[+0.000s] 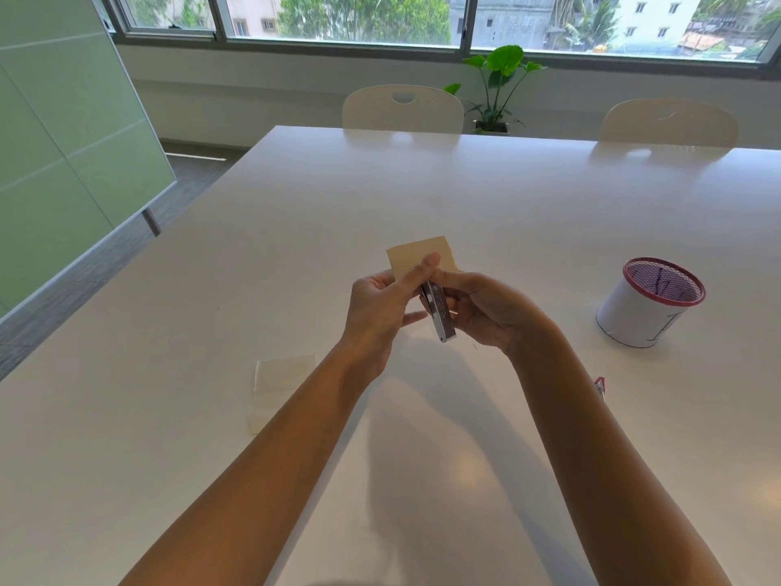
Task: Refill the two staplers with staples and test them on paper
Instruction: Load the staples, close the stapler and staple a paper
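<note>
Single view, head-worn, wide-angle. Looks forward and down across the white worktop toward the windows and two chairs at the far edge. Both forearms enter from the bottom; hands meet near frame centre, close to the lens.

No legible text — cup markings unreadable.
</note>
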`<state>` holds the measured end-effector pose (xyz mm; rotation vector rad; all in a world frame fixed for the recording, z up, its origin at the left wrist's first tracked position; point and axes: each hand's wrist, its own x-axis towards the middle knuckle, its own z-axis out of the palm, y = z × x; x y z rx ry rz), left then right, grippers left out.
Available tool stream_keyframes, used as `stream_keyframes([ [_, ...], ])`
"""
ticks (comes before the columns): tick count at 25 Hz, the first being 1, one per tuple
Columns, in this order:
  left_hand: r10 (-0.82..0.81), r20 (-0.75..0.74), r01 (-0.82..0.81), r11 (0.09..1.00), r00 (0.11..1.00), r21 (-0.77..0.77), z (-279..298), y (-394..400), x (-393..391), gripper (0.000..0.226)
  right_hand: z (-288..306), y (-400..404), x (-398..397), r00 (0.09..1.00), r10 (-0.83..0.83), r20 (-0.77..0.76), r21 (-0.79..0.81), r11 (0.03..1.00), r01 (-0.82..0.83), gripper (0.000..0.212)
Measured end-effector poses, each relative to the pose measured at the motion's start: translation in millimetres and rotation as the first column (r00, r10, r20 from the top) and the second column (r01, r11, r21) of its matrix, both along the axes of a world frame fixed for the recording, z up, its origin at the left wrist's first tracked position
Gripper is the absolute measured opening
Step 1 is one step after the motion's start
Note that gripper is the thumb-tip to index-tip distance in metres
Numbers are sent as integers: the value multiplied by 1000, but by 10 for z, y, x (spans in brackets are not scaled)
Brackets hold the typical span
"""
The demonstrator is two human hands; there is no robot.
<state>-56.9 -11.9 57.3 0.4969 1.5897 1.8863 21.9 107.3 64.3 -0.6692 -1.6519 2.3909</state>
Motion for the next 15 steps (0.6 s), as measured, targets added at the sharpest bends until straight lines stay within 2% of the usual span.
stream_keyframes([
  [2,68,53,-68,998,996,9,-9,4,-7,27,24,1,19,1000,22,10,11,1000,-22,31],
  [6,172,96,-172,985,980,-6,-32,-2,-31,27,66,41,70,1000,8,1,-62,998,-8,38],
  [11,197,117,-199,980,973,8,-46,-18,-63,18,129,222,163,990,-129,48,-77,988,133,28],
  [13,199,131,-202,979,971,8,-58,-23,-72,14,175,314,227,983,-178,46,-41,983,179,32],
  [15,193,161,-200,979,968,28,-66,-27,-89,16,180,387,293,972,-230,51,103,969,224,32],
])
